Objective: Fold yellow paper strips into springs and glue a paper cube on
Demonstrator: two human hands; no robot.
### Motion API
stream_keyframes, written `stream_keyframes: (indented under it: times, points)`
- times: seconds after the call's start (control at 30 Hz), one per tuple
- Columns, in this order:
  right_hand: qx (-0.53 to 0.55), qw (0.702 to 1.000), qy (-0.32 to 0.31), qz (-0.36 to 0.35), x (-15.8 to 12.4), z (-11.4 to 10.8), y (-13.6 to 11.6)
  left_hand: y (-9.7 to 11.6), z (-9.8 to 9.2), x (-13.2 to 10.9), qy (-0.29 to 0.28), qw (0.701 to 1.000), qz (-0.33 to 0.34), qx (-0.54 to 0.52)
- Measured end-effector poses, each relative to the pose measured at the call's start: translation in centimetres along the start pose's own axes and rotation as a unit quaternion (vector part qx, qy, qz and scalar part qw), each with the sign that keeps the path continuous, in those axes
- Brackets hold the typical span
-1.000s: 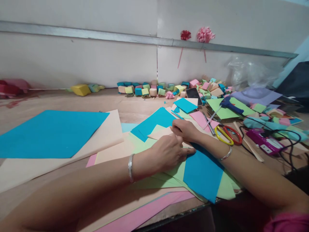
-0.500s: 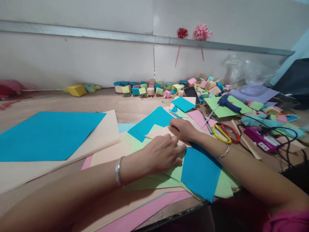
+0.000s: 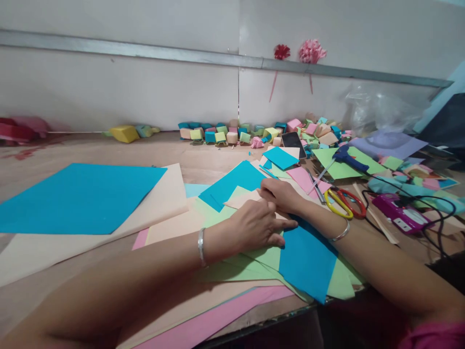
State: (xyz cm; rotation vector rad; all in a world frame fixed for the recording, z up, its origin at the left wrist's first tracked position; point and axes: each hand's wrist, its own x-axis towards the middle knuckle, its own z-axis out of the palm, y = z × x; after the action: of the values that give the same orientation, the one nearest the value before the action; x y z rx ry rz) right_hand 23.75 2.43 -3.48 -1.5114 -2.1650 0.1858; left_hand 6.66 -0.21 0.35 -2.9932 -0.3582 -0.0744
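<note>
My left hand lies over a sheet of peach paper, its front fingers closed at the paper beside my right hand and two outer fingers reaching out to the right. My right hand is curled with its fingers bent down on the same paper, the two hands touching. Their fingertips are partly hidden. Below them a blue sheet hangs slightly past the table edge, on top of light green sheets. Another blue sheet lies just behind the peach paper.
At left a large blue sheet rests on peach paper. Scissors, a glue gun and a purple power socket with cables lie at right. Small paper boxes line the wall, near a phone.
The view has shifted slightly, moving everything a little to the right. My left hand's outer fingers now reach further right across the blue sheet. My right hand stays in place.
</note>
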Motion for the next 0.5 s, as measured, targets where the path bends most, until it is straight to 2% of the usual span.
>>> stream_keyframes:
  times: [0.07, 0.13, 0.17, 0.23, 0.27, 0.3, 0.33, 0.4, 0.5]
  points:
    - [0.019, 1.0, 0.016, 0.004, -0.1, -0.4, 0.1, -0.6, -0.5, -0.3, 0.006, 1.0, -0.012, -0.009]
    - [0.039, 0.998, 0.043, 0.011, -0.2, -0.9, 0.3, -1.8, -1.2, -0.7, 0.029, 0.998, -0.062, -0.011]
    - [0.048, 0.997, 0.059, 0.015, -0.3, -1.2, 0.4, -2.5, -1.6, -1.0, 0.052, 0.993, -0.109, -0.011]
    - [0.061, 0.994, 0.088, 0.018, -0.3, -1.7, 0.4, -4.2, -2.3, -1.6, 0.143, 0.965, -0.218, -0.008]
    - [0.07, 0.992, 0.103, 0.017, -0.3, -1.9, 0.4, -5.0, -2.5, -1.9, 0.178, 0.952, -0.248, -0.018]
    - [0.084, 0.989, 0.12, 0.015, -0.4, -2.1, 0.2, -5.6, -2.5, -2.3, 0.189, 0.945, -0.261, -0.049]
    - [0.099, 0.986, 0.135, 0.011, -0.5, -2.2, 0.0, -6.1, -2.5, -2.8, 0.183, 0.94, -0.271, -0.103]
    - [0.126, 0.978, 0.166, 0.004, -0.9, -2.4, -0.5, -6.5, -2.2, -3.7, 0.124, 0.926, -0.282, -0.22]
    - [0.136, 0.973, 0.189, -0.002, -1.5, -2.4, -1.2, -6.1, -1.6, -5.0, 0.06, 0.879, -0.308, -0.359]
